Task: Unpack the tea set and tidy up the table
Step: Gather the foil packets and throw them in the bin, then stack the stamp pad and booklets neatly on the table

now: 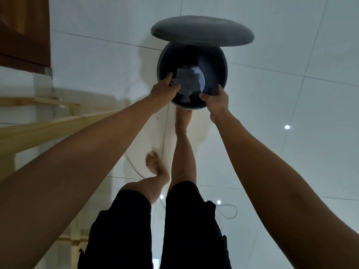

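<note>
The person stands over the open pedal bin (pixel 192 78) on the tiled floor (pixel 291 45), left hand (pixel 165 88) and right hand (pixel 214 98) both clamped on crumpled packing paper (pixel 187 80) inside its mouth. This looks like the tidying step; next, both hands must let go.

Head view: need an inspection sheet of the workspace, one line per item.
Surface: white tiled floor, glossy, with light reflections; no table top in view.
Job's things: round grey bin, lid raised; pale crumpled packaging inside it. No tea set seen.
Clutter: nothing seen.
Grippers: left hand over the bin's near rim, fingers on the packaging; right hand at the rim, fingers curled, what it holds is unclear.
Cables: thin white cable looped on the floor behind the legs.
Surroundings: light wooden frame at left, dark wooden panel upper left; bare foot at the bin's base.
</note>
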